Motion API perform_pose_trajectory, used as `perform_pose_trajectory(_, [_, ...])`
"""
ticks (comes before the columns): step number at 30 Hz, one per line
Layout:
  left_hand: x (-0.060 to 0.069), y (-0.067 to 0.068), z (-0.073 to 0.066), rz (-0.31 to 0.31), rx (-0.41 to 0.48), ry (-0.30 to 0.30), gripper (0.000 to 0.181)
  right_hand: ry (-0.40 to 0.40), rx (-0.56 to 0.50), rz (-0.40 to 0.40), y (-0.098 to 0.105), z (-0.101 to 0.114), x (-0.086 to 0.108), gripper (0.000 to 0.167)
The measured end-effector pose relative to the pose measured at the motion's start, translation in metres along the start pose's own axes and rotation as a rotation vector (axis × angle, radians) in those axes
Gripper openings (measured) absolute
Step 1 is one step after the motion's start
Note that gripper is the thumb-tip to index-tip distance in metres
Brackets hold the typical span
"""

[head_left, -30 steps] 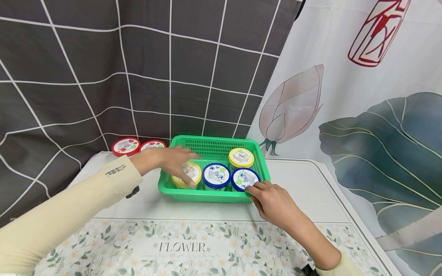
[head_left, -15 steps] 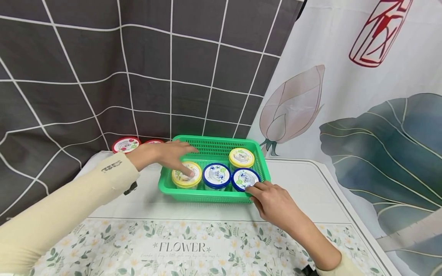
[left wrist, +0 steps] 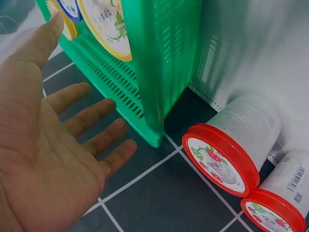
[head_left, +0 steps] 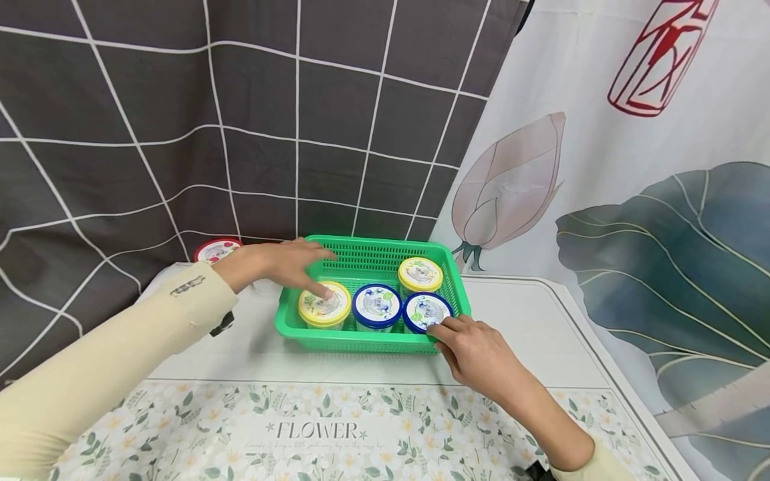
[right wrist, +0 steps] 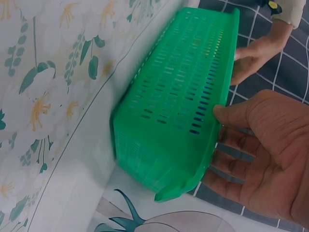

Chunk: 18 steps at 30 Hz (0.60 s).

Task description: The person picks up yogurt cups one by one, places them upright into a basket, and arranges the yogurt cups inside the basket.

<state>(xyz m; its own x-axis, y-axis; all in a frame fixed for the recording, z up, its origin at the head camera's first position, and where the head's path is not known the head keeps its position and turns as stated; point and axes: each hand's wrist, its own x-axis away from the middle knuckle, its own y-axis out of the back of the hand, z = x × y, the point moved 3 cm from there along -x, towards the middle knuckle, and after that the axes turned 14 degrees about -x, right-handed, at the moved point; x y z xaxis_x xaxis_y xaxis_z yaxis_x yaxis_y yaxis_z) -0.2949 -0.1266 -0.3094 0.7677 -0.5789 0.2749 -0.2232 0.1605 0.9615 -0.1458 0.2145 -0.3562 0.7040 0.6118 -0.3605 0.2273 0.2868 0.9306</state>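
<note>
Behind the green basket you have a dark curtain with white grid lines; to the basket's right hangs a white curtain printed with a lotus bud and leaf. The table lies under the basket, its flowered strip on your side of it.

The basket sits upright before you. Your right hand pinches the rim at the basket's near right corner, thumb on the outer side. Your left hand is spread over the basket's left end, gripping nothing, thumb over a yellow-lidded tub; whether the thumb touches that lid, you cannot tell.

Along the basket's near wall, right of that tub, stand a blue-lidded tub and a second blue one. Another yellow one is at the basket's far right. Outside the basket's left end stand two red-lidded tubs, side by side.
</note>
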Motion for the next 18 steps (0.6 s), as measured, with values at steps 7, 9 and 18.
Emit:
perform_pose_trajectory(7, [0.003, 0.002, 0.005, -0.021, 0.032, -0.007, 0.089, 0.005, -0.001, -0.004, 0.000, 0.000, 0.001, 0.021])
perform_pose_trajectory(9, [0.004, 0.003, 0.006, -0.028, 0.032, -0.010, 0.088, 0.005, 0.000, -0.005, 0.000, 0.000, 0.001, 0.021])
perform_pose_trajectory(18, [0.009, 0.006, 0.018, -0.040, 0.034, 0.033, 0.089, 0.008, 0.000, -0.006, 0.000, 0.000, 0.000, 0.021])
